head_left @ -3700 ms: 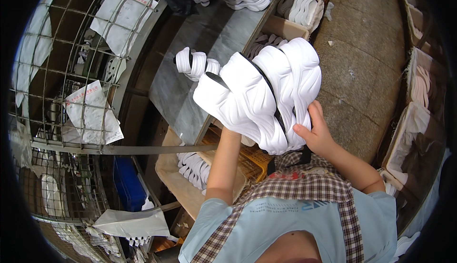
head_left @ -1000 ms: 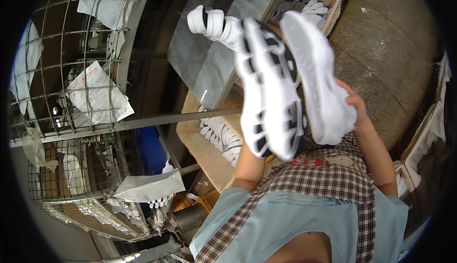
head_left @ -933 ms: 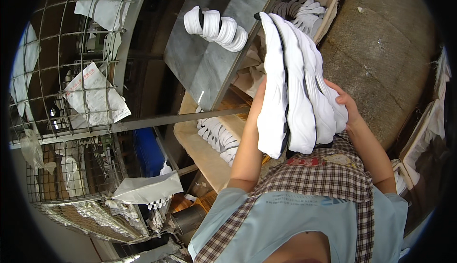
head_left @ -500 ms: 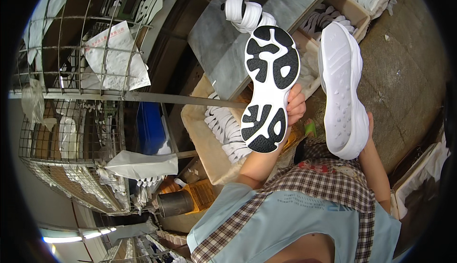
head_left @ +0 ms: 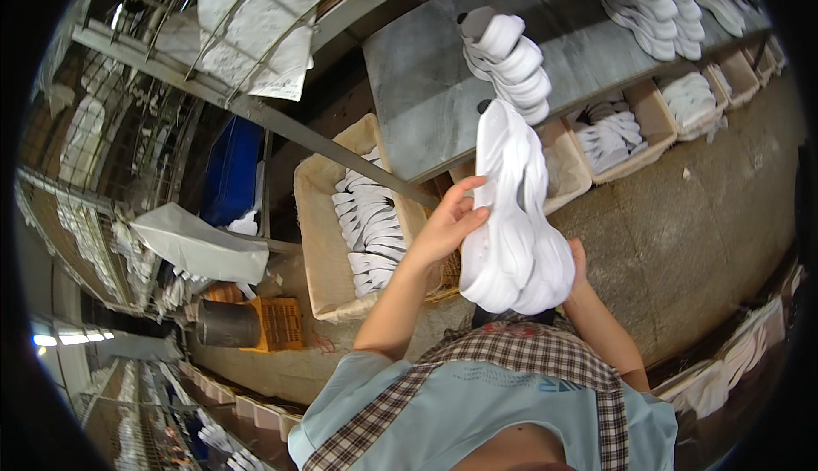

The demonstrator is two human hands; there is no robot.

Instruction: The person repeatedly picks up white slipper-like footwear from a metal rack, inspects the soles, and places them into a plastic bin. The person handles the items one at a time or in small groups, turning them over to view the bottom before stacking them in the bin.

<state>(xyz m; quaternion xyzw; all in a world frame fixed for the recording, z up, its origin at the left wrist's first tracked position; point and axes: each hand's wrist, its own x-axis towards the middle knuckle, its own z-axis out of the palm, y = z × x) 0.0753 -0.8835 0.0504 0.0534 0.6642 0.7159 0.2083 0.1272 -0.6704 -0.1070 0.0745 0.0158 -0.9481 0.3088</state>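
Two white shoe soles [head_left: 524, 232] are held side by side before my chest, turned on edge so their rippled sidewalls show; a dark patch shows at the far tip. My left hand [head_left: 449, 222] is closed at the left sole's edge, thumb and fingers around the rim. At the right side near the wide end, my right hand [head_left: 578, 262] grips the soles, its fingers mostly hidden behind them. Just beyond, a stack of white soles [head_left: 515, 66] lies on the grey tabletop [head_left: 417, 104].
More soles [head_left: 656, 15] are stacked at the table's far right. Bins of white soles [head_left: 613, 134] line its front edge. A large cream bin [head_left: 311, 241] full of soles stands left, near a yellow crate [head_left: 279, 324]. A wire rack [head_left: 94, 147] with a metal bar rises at left.
The two soles, held apart with one underside and one inner face showing, have been turned on edge and brought together. My left hand has shifted left. The view has swung rightward.
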